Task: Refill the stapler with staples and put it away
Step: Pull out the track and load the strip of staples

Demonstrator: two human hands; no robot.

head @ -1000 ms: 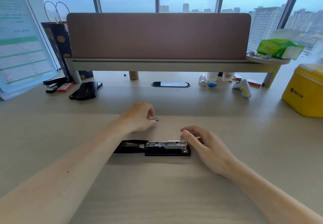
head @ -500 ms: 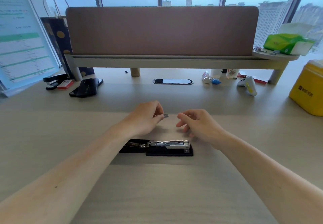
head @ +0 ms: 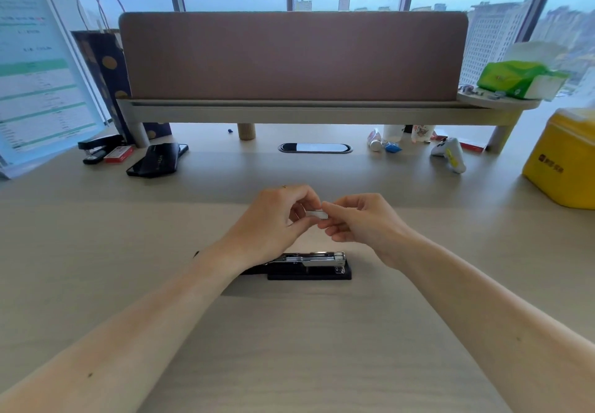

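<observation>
A black stapler lies flat on the pale wood desk in front of me, swung open so its silver metal channel faces up. My left forearm hides its left end. Just beyond it, above the desk, my left hand and my right hand meet fingertip to fingertip. Both pinch a short silver strip of staples held between them.
At the back left stand a second black stapler, a red staple box and a black phone. A raised shelf with a brown screen spans the back. A yellow box sits right, a white controller near it.
My right hand left the stapler and rose to meet the left hand. It now grips the strip of staples that the left hand alone held before.
</observation>
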